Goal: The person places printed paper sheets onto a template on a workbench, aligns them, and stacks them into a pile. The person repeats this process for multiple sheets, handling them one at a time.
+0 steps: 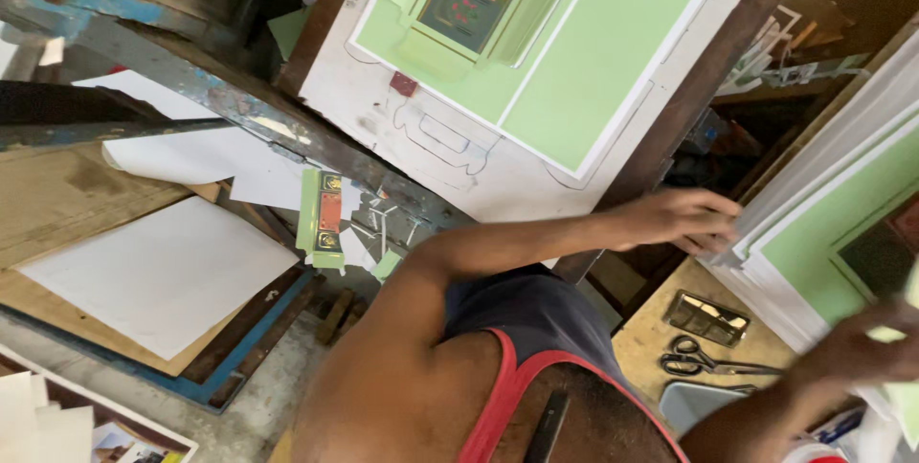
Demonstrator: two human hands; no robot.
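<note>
My left hand (pixel 682 219) reaches across to the right, and its fingers lie on the edge of a stack of white-bordered green printed sheets (pixel 823 204). My right hand (pixel 862 348) is blurred at the lower right. It appears closed on the edge of a pale green sheet (pixel 905 338). My shoulder and dark vest with red trim (pixel 517 338) fill the bottom middle.
A large green printed sheet (pixel 593 61) lies on a white table top (pixel 498 185). Black scissors (pixel 694 360) and a small metal tin (pixel 706 317) sit on a wooden surface below the stack. To the left are a blank white sheet (pixel 153 271), a small green cut-out (pixel 321 219) and a worn blue-painted bar (pixel 191 80).
</note>
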